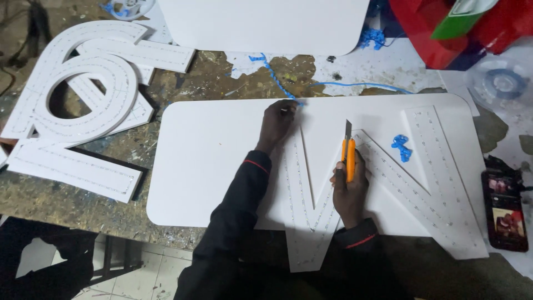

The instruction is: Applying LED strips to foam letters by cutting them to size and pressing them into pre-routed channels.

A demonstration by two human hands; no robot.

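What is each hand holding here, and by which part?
The right hand grips an orange utility knife by its handle, blade up. The left hand pinches the blue strip at its near end.

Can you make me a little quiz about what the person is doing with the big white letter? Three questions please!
1. Which hand holds the orange utility knife: left or right?
2. True or false: the left hand rests near the top of the big white zigzag letter, beside the blue wire.
3. What lies at the right edge of the table? A) a phone B) a hammer C) a cup

Key
1. The right hand, with the blade pointing away from the person.
2. True.
3. A, the phone with its screen lit.
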